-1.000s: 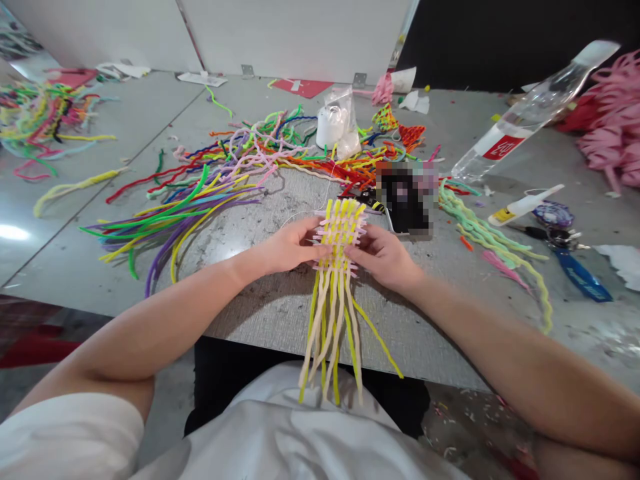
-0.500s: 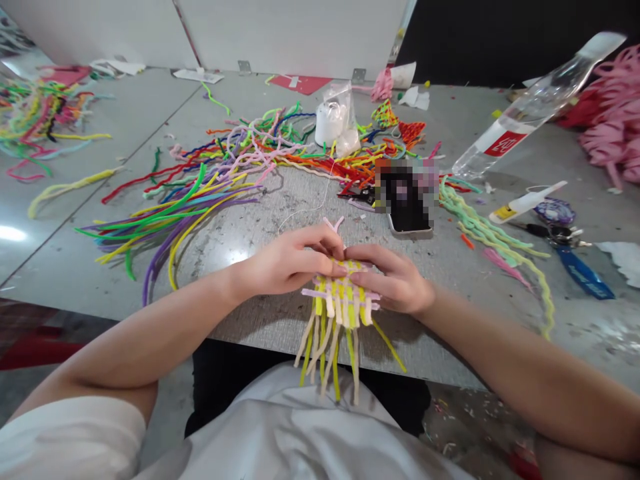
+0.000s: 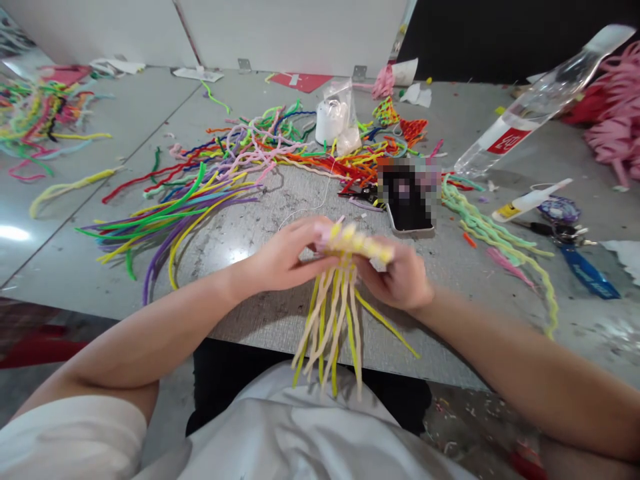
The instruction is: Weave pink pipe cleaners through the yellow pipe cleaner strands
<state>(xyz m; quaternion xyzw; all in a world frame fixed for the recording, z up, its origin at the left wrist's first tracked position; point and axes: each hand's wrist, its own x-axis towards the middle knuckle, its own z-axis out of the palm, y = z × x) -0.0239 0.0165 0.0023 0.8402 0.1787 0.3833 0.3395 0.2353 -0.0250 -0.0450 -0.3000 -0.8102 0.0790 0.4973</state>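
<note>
Between my hands is a small woven cord piece (image 3: 354,241) in yellow, cream and pale pink, tilted so its edge faces me and slightly blurred. Loose yellow and cream cord ends (image 3: 335,327) hang from it over the table's front edge. My left hand (image 3: 295,253) grips the piece at its left side, thumb below and fingers behind. My right hand (image 3: 400,273) is closed around its right end, the fingers partly smeared by motion.
Colourful loose cords (image 3: 240,160) spread across the table (image 3: 280,320) behind my hands. A white thread spool (image 3: 329,123), a phone (image 3: 410,207), a clear bottle (image 3: 530,120), a glue bottle (image 3: 530,200) and keys with a blue strap (image 3: 585,267) lie around.
The woven piece has been tipped up, from its flat face showing to its edge showing. My fingers have shifted from its top to its two sides.
</note>
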